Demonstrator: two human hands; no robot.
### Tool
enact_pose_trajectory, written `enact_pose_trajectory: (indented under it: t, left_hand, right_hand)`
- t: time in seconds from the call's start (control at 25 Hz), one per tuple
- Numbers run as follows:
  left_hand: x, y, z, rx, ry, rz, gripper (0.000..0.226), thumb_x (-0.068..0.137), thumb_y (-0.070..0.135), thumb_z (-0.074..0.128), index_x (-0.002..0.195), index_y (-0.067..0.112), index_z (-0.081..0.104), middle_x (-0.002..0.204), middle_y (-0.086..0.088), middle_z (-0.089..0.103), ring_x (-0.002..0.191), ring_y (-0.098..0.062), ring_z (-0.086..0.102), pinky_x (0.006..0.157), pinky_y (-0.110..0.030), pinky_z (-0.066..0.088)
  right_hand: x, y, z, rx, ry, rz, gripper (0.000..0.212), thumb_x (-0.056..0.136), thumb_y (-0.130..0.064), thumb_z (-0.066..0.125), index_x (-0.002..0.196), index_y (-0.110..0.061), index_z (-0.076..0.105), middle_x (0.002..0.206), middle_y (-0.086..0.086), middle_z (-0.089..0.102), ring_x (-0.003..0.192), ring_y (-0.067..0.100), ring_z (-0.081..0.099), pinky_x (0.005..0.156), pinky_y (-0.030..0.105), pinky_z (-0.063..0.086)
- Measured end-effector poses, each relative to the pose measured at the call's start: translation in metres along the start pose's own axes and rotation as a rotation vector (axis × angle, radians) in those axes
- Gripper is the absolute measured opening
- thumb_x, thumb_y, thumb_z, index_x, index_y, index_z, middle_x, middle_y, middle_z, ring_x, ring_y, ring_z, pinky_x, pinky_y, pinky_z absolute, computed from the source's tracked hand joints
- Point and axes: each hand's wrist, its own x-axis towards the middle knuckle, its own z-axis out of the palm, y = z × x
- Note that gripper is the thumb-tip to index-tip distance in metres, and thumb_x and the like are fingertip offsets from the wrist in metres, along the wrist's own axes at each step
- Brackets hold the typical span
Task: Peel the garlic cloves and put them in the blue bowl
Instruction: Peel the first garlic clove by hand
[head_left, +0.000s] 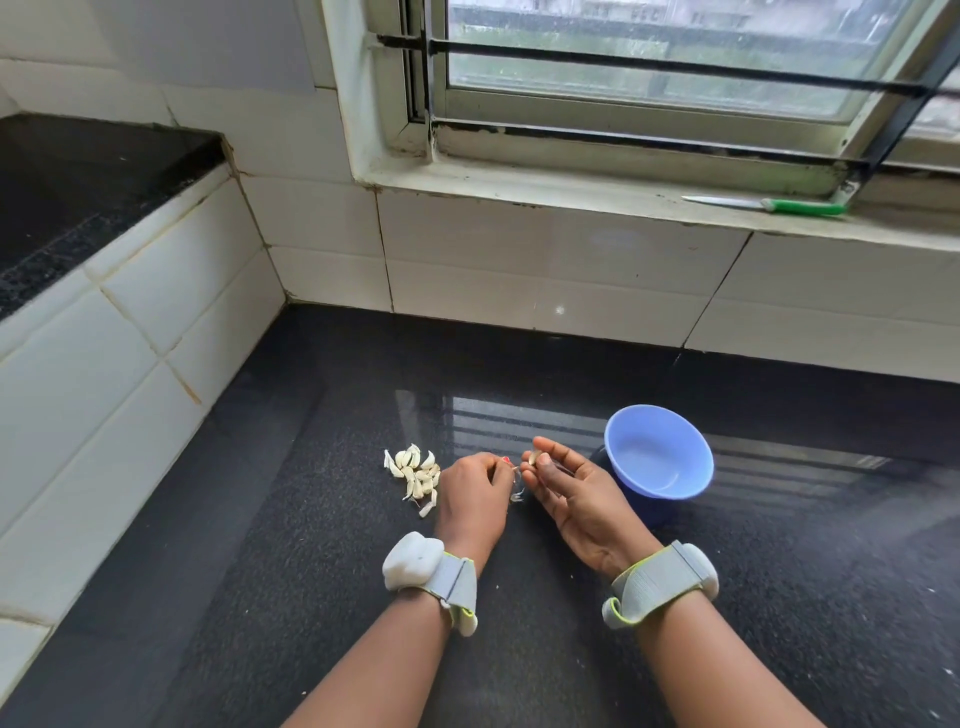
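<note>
A pile of several unpeeled garlic cloves (415, 475) lies on the black counter (311, 545), just left of my hands. My right hand (576, 501) pinches one garlic clove (534, 458) between thumb and fingertips. My left hand (475, 493) faces it, its fingertips closed on a thin strip of skin that runs from that clove. A scrap of peel (517, 497) lies on the counter between the hands. The blue bowl (658, 453) stands right behind my right hand and looks empty.
A green-handled knife (769, 204) lies on the window sill at the back right. A tiled wall runs behind the counter, and a raised tiled ledge with a black top (78, 182) stands to the left. Both wrists wear grey bands.
</note>
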Motion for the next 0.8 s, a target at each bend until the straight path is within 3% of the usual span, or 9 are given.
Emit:
enact_pose_trajectory:
  t: [0.24,0.48,0.8]
  left_hand:
    - [0.002,-0.004,0.0,-0.078,0.012,0.006,0.008,0.083,0.025,0.069,0.083,0.017,0.071,0.079,0.004,0.071,0.073,-0.009,0.062,0.068,-0.02,0.046]
    - [0.002,0.001,-0.003,-0.209,0.008,0.079,0.011,0.085,0.026,0.068,0.091,0.02,0.075,0.082,0.008,0.073,0.075,-0.001,0.065,0.071,-0.016,0.05]
    - [0.002,0.003,-0.003,-0.279,-0.03,0.077,0.011,0.082,0.02,0.072,0.092,0.023,0.075,0.081,0.008,0.074,0.071,0.002,0.065,0.072,-0.016,0.052]
  right_hand:
    - [0.0,-0.004,-0.004,-0.113,0.005,-0.037,0.024,0.087,0.005,0.059,0.109,-0.003,0.064,0.091,0.011,0.07,0.08,0.018,0.071,0.074,0.025,0.06]
    - [0.002,-0.003,-0.006,-0.193,-0.032,-0.07,0.023,0.086,0.002,0.063,0.109,0.0,0.065,0.096,0.015,0.074,0.089,0.021,0.07,0.084,0.029,0.058]
    - [0.004,-0.002,-0.011,-0.39,-0.043,-0.172,0.019,0.085,-0.003,0.068,0.104,0.001,0.07,0.094,0.015,0.075,0.085,0.017,0.071,0.074,0.024,0.058]
